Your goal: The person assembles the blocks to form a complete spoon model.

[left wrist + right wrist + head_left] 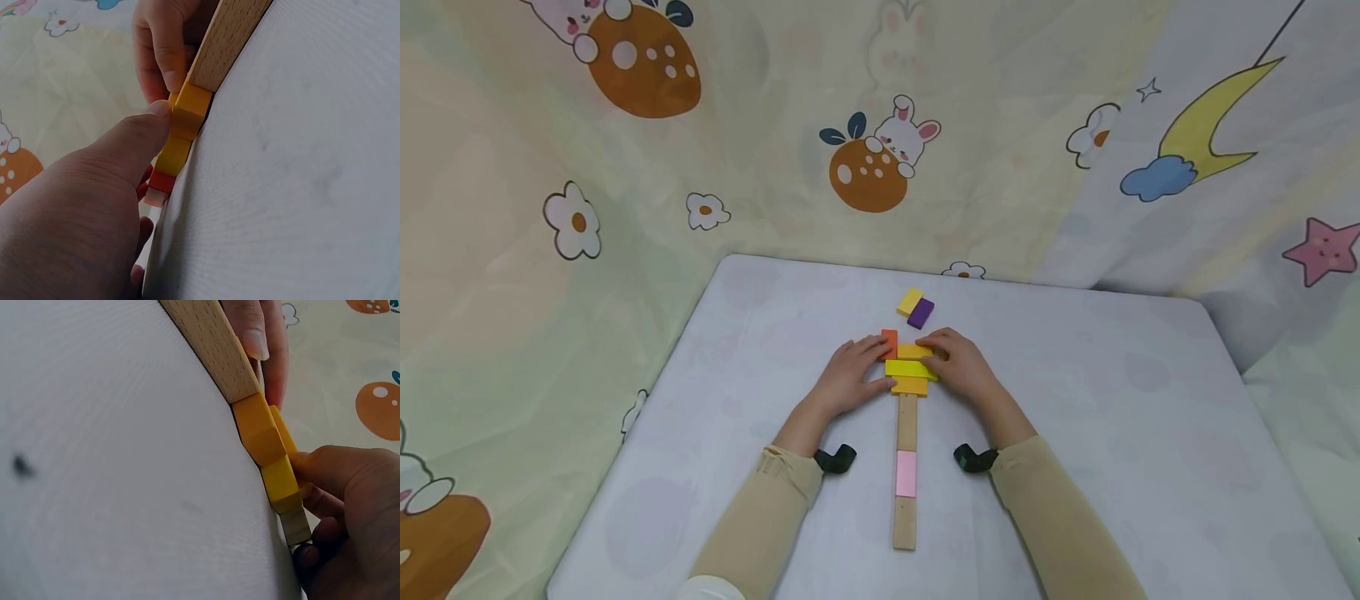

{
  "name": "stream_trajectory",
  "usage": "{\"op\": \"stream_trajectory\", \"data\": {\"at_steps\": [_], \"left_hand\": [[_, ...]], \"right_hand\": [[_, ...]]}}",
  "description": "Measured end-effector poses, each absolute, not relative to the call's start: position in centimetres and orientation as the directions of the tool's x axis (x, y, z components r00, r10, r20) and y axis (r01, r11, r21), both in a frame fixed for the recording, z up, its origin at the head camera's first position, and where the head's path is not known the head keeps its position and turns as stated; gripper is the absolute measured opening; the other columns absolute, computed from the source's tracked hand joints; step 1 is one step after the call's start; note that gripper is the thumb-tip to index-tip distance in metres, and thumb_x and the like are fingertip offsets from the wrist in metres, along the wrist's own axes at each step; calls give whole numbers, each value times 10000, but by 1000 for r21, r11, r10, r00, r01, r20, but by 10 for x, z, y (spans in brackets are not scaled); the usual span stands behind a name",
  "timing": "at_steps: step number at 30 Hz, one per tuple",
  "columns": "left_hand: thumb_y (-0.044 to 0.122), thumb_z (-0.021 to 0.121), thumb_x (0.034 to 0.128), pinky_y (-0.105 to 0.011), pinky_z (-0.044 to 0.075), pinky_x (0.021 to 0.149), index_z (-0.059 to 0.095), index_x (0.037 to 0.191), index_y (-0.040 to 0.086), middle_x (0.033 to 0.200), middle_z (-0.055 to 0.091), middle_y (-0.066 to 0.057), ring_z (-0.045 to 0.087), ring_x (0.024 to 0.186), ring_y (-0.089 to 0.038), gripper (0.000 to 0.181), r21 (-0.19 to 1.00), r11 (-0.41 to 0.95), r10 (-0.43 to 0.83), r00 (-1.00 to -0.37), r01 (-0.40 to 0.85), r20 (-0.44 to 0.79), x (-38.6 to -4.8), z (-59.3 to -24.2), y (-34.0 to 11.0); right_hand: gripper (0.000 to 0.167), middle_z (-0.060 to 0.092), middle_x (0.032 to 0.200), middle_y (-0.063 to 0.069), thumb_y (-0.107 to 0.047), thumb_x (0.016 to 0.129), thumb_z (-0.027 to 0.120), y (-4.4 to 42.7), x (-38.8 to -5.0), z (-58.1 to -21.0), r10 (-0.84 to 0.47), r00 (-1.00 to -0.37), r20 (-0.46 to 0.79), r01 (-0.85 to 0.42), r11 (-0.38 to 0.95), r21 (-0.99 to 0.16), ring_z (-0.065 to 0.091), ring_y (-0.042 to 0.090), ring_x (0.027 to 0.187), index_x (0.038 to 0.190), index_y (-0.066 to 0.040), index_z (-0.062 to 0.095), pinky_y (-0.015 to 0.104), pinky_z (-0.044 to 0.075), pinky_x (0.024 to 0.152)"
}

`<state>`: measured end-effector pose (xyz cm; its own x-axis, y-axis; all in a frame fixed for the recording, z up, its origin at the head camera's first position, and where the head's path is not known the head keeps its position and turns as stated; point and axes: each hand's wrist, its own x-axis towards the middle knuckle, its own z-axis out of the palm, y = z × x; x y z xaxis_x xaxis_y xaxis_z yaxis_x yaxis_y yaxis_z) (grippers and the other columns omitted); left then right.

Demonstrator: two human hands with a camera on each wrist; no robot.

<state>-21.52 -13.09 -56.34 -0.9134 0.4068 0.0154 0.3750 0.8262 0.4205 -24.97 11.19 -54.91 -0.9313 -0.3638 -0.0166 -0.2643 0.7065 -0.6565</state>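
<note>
My left hand reaches in from the left, its fingertips at an orange-red block and its thumb against the near orange-yellow block. Opposite it, my right hand pinches the right end of the far orange-yellow block between thumb and fingers. A bright yellow block lies between the two orange-yellow ones, crosswise to the row below. Both wrist views show the thumbs at the edges of these blocks; some fingers are hidden behind them.
From the crosswise blocks a straight row runs toward me: a wooden block, a pink block and another wooden block. Farther back, a yellow block and a purple block lie together on the white table.
</note>
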Motion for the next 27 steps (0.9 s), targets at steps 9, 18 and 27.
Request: {"op": "stream_trajectory", "data": {"at_steps": [9, 18, 27], "left_hand": [[602, 576, 918, -468, 144, 1251, 403, 1514, 301, 1603, 330, 58, 296, 1487, -165, 690, 416, 833, 400, -917, 363, 0, -214, -561, -130], [583, 566, 935, -487, 164, 1243, 479, 1456, 374, 1599, 332, 47, 296, 1484, -197, 568, 400, 828, 418, -908, 392, 26, -212, -560, -131], [578, 570, 935, -488, 168, 1241, 487, 1449, 373, 1601, 328, 49, 299, 1483, -207, 559, 400, 828, 417, -909, 393, 29, -213, -562, -130]], "right_hand": [[322, 594, 1253, 15, -249, 956, 614, 109, -248, -548, -357, -933, -40, -246, 717, -652, 550, 237, 1160, 1270, -203, 669, 471, 447, 1078], [309, 594, 1261, 3, -217, 982, 554, 111, -249, -549, -345, -937, -52, -228, 718, -658, 552, 233, 1170, 1268, -211, 672, 469, 456, 1066], [294, 606, 1256, -6, -181, 1008, 523, 111, -248, -551, -341, -940, -35, -231, 707, -668, 560, 228, 1177, 1256, -214, 677, 470, 460, 1067]]}}
